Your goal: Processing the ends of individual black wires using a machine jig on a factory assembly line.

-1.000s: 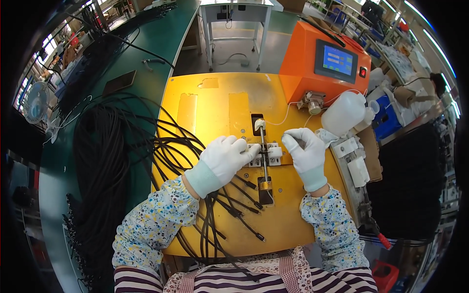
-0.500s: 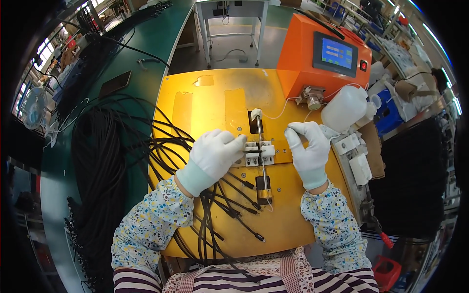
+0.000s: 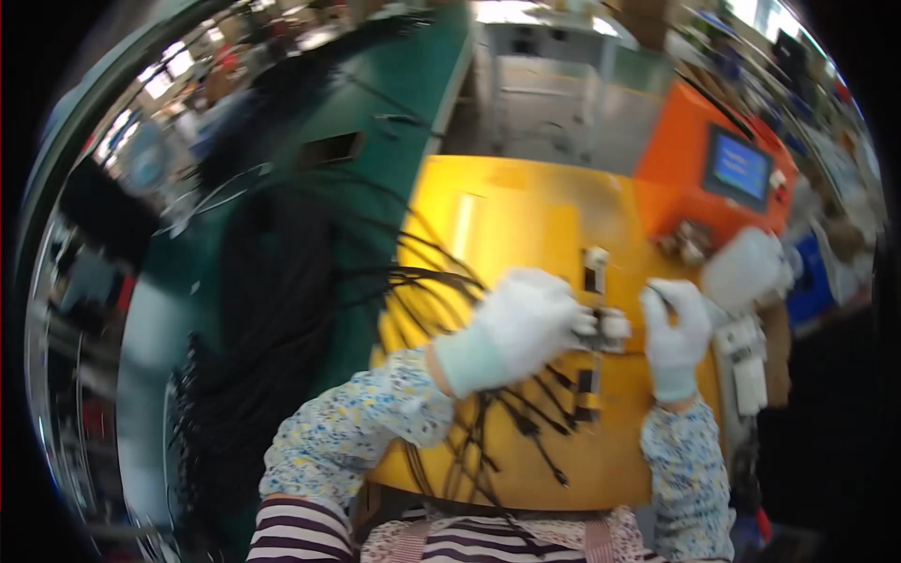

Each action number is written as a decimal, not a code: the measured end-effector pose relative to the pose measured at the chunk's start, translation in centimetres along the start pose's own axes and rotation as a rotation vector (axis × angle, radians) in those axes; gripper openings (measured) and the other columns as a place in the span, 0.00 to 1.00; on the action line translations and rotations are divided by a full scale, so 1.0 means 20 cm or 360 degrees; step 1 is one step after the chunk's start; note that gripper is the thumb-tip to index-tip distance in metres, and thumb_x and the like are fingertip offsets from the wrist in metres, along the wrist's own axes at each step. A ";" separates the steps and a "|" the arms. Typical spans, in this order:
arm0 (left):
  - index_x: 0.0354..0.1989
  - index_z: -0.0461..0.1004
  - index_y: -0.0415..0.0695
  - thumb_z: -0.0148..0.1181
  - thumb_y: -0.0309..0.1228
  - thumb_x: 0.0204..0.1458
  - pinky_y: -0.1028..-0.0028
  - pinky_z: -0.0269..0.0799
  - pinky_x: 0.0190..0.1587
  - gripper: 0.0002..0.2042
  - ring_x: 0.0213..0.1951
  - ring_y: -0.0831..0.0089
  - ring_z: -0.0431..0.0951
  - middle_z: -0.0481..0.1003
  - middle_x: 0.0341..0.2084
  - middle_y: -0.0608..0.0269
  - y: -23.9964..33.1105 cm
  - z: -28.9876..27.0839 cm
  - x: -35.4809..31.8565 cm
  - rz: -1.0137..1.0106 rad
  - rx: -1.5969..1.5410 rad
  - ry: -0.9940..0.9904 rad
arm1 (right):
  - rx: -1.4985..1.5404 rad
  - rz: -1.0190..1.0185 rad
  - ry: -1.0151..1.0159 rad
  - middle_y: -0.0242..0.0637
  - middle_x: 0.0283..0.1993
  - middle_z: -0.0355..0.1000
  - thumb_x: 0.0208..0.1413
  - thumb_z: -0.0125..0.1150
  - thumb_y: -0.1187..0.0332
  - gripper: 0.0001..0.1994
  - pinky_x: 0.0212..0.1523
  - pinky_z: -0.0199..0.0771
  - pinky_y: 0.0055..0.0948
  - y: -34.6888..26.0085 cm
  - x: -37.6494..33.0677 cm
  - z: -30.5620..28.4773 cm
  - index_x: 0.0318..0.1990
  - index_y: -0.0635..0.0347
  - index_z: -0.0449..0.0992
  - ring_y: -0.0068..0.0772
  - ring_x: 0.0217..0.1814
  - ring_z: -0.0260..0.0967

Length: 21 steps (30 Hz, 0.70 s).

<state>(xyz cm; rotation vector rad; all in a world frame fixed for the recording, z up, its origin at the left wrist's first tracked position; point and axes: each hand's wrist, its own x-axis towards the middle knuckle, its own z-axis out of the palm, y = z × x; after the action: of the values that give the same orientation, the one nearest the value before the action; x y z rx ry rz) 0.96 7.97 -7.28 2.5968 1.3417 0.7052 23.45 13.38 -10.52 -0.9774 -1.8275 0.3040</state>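
Observation:
The picture is smeared by motion. My left hand (image 3: 530, 324), in a white glove with a pale green cuff, has its fingers curled together at the left side of a small white clamp fixture (image 3: 615, 326). What its fingertips hold, if anything, is hidden. To the right of the fixture, my right hand (image 3: 680, 338), gloved alike, is raised with thumb and forefinger bent toward each other in a pinch; anything between them is too small to name. Black cables (image 3: 526, 427) with connector ends fan out below my left hand over the yellow work plate (image 3: 526, 479).
An orange machine (image 3: 676, 169) with a lit screen (image 3: 741, 171) stands at the far right, a white plastic bottle (image 3: 746, 267) in front of it. On the green table (image 3: 404, 75) at left lie a thick bundle of black cables (image 3: 277, 281) and a dark flat phone-like object (image 3: 333, 148).
The whole view has swung, so everything sits farther right and a little lower, now blurred. Both hands keep about the same places beside the fixture.

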 end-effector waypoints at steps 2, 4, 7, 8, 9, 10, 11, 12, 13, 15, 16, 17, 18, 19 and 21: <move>0.26 0.76 0.43 0.64 0.33 0.43 0.61 0.74 0.38 0.07 0.35 0.58 0.79 0.77 0.26 0.58 0.14 -0.14 0.02 0.0061 -0.0035 -0.0317 | 0.0070 -0.0025 -0.0003 0.35 0.31 0.71 0.53 0.60 0.78 0.03 0.38 0.69 0.25 -0.04 0.03 -0.02 0.35 0.65 0.76 0.26 0.34 0.69; 0.26 0.77 0.43 0.62 0.32 0.44 0.61 0.75 0.36 0.06 0.33 0.57 0.80 0.78 0.24 0.57 0.18 -0.31 -0.05 0.0044 0.0025 -0.0368 | 0.0218 -0.0091 -0.0031 0.34 0.31 0.71 0.54 0.59 0.78 0.03 0.38 0.69 0.25 -0.15 0.12 0.06 0.35 0.66 0.76 0.25 0.34 0.68; 0.28 0.75 0.42 0.60 0.32 0.49 0.61 0.74 0.35 0.06 0.31 0.56 0.78 0.75 0.25 0.54 0.07 -0.53 -0.11 -0.0440 0.0150 -0.0649 | 0.0483 0.0094 -0.0466 0.33 0.32 0.71 0.55 0.58 0.76 0.04 0.39 0.69 0.23 -0.35 0.30 0.21 0.36 0.68 0.76 0.21 0.35 0.68; 0.29 0.76 0.42 0.59 0.32 0.50 0.61 0.74 0.36 0.06 0.33 0.56 0.78 0.76 0.27 0.54 0.02 -0.64 -0.19 -0.0572 0.0259 -0.0463 | 0.0479 0.0040 -0.0457 0.33 0.32 0.71 0.55 0.58 0.76 0.04 0.39 0.69 0.23 -0.46 0.36 0.24 0.36 0.68 0.76 0.21 0.35 0.68; 0.30 0.76 0.42 0.58 0.32 0.51 0.61 0.74 0.38 0.06 0.34 0.56 0.78 0.77 0.28 0.54 -0.08 -0.75 -0.30 -0.0698 0.0357 -0.0275 | 0.0531 -0.0103 -0.0600 0.33 0.33 0.72 0.56 0.57 0.75 0.06 0.38 0.69 0.22 -0.57 0.43 0.29 0.37 0.68 0.76 0.20 0.36 0.68; 0.34 0.77 0.42 0.57 0.31 0.52 0.61 0.75 0.41 0.07 0.38 0.54 0.78 0.78 0.31 0.53 -0.20 -0.83 -0.45 -0.0711 0.0351 0.0285 | 0.0611 -0.0230 -0.0762 0.33 0.34 0.72 0.56 0.57 0.74 0.07 0.37 0.69 0.21 -0.67 0.49 0.39 0.38 0.69 0.76 0.19 0.36 0.69; 0.39 0.78 0.41 0.56 0.32 0.53 0.64 0.75 0.43 0.09 0.40 0.54 0.79 0.78 0.34 0.52 -0.40 -0.88 -0.61 -0.0784 0.0360 0.0647 | 0.0770 -0.0173 -0.0980 0.34 0.34 0.73 0.56 0.57 0.73 0.08 0.36 0.69 0.21 -0.74 0.54 0.54 0.39 0.70 0.76 0.19 0.37 0.69; 0.36 0.79 0.43 0.53 0.37 0.52 0.62 0.73 0.47 0.13 0.42 0.53 0.78 0.78 0.34 0.49 -0.53 -0.98 -0.74 -0.0985 0.0384 0.0914 | 0.0933 -0.0136 -0.1193 0.35 0.35 0.73 0.56 0.57 0.72 0.09 0.36 0.69 0.21 -0.85 0.58 0.65 0.40 0.71 0.76 0.19 0.37 0.69; 0.37 0.79 0.42 0.52 0.37 0.52 0.62 0.73 0.47 0.14 0.43 0.52 0.77 0.79 0.36 0.49 -0.65 -1.09 -0.90 -0.1280 0.0494 0.1031 | 0.0976 -0.0017 -0.1389 0.37 0.36 0.74 0.56 0.58 0.71 0.11 0.36 0.71 0.22 -0.98 0.64 0.77 0.41 0.71 0.76 0.21 0.38 0.70; 0.36 0.80 0.42 0.51 0.35 0.51 0.61 0.73 0.47 0.13 0.43 0.52 0.77 0.79 0.36 0.50 -0.92 -1.15 -1.33 -0.1710 0.0478 0.1279 | 0.1130 0.0176 -0.1686 0.41 0.39 0.75 0.57 0.59 0.68 0.15 0.39 0.74 0.24 -1.23 0.65 1.13 0.45 0.72 0.75 0.26 0.42 0.72; 0.35 0.80 0.43 0.51 0.35 0.51 0.60 0.73 0.46 0.13 0.42 0.51 0.78 0.79 0.35 0.49 -1.04 -1.12 -1.45 -0.1973 0.0438 0.1116 | 0.1220 0.0253 -0.1778 0.44 0.41 0.75 0.57 0.59 0.67 0.17 0.42 0.76 0.25 -1.29 0.62 1.34 0.48 0.72 0.74 0.30 0.44 0.73; 0.34 0.80 0.43 0.51 0.35 0.51 0.60 0.73 0.45 0.13 0.42 0.51 0.78 0.79 0.35 0.48 -1.13 -1.12 -1.58 -0.2232 0.0417 0.0968 | 0.1217 0.0173 -0.1806 0.44 0.41 0.75 0.57 0.59 0.67 0.17 0.42 0.76 0.25 -1.27 0.61 1.57 0.48 0.72 0.74 0.30 0.44 0.73; 0.28 0.74 0.46 0.53 0.29 0.51 0.60 0.75 0.36 0.04 0.31 0.56 0.79 0.77 0.25 0.54 -1.29 -1.02 -1.75 -0.1618 0.1400 0.0443 | 0.0956 -0.0291 -0.1714 0.50 0.45 0.74 0.57 0.60 0.61 0.22 0.47 0.75 0.28 -1.25 0.60 1.81 0.51 0.73 0.72 0.37 0.50 0.72; 0.27 0.72 0.48 0.50 0.29 0.51 0.57 0.75 0.34 0.05 0.31 0.54 0.79 0.76 0.22 0.54 -1.27 -0.84 -1.54 -0.1423 0.1424 0.0343 | 0.0603 -0.0708 -0.1608 0.55 0.50 0.73 0.57 0.60 0.56 0.28 0.53 0.74 0.32 -1.10 0.66 1.99 0.55 0.75 0.70 0.43 0.55 0.71; 0.30 0.74 0.49 0.45 0.32 0.55 0.56 0.76 0.36 0.09 0.36 0.54 0.81 0.79 0.29 0.52 -1.32 -0.66 -1.75 -0.2249 0.0968 0.0520 | 0.0408 -0.0319 -0.1670 0.62 0.58 0.67 0.54 0.59 0.45 0.39 0.62 0.65 0.36 -1.40 0.43 2.08 0.58 0.78 0.65 0.52 0.64 0.63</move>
<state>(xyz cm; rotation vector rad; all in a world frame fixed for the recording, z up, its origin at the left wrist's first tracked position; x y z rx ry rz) -41.91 -5.39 -16.21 1.0439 3.1559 0.4293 -27.28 10.72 -7.79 -0.4383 -2.6937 1.0374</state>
